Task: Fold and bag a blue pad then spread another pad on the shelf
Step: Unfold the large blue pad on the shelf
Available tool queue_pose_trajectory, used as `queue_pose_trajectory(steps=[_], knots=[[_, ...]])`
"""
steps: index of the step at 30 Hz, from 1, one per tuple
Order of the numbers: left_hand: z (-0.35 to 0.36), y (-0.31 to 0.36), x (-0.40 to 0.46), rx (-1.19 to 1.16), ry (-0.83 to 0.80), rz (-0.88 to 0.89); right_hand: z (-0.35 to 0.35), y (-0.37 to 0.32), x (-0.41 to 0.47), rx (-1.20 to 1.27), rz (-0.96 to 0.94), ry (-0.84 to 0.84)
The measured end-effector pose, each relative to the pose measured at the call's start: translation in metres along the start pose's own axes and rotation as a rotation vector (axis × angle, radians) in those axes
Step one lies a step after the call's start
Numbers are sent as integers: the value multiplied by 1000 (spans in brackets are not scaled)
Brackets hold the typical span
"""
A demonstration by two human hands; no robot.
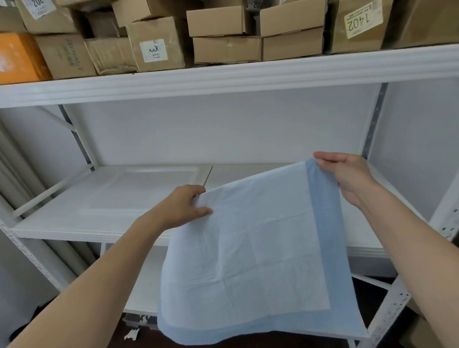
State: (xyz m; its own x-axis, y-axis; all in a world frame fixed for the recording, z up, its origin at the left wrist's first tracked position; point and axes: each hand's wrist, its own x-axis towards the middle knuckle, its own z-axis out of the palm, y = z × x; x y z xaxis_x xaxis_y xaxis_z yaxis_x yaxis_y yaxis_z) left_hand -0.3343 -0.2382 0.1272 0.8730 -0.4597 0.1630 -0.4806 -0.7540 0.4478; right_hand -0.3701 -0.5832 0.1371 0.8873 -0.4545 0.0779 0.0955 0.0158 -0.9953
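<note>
A blue pad (pixel 254 253) with a pale quilted middle and a darker blue border hangs unfolded in front of the white shelf (pixel 99 201). My left hand (pixel 181 205) pinches its upper left corner, thumb on top. My right hand (pixel 349 173) pinches the upper right corner at the blue border. The pad slopes up from left to right, and its lower edge droops below the shelf's front edge. Creases from earlier folds cross its middle. No bag is in view.
Several cardboard boxes (pixel 226 33) and an orange box (pixel 11 57) crowd the upper shelf (pixel 219 75). White perforated uprights (pixel 391 306) frame the rack on both sides. A thin stick (pixel 208 176) lies on the shelf behind my left hand. Paper scraps (pixel 132 333) lie on the dark floor.
</note>
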Motion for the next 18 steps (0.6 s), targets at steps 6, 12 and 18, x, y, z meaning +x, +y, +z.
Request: queue_pose_trajectory(steps=[6,12,18], knots=[[7,1,2,6,-67,-33,0,-7,2,72,-111,235],[7,11,9,195,-23,-59,-1,-19,2,137,-232,409],[-1,14,9,415,-120,-138,-12,-25,4,173,-252,590]])
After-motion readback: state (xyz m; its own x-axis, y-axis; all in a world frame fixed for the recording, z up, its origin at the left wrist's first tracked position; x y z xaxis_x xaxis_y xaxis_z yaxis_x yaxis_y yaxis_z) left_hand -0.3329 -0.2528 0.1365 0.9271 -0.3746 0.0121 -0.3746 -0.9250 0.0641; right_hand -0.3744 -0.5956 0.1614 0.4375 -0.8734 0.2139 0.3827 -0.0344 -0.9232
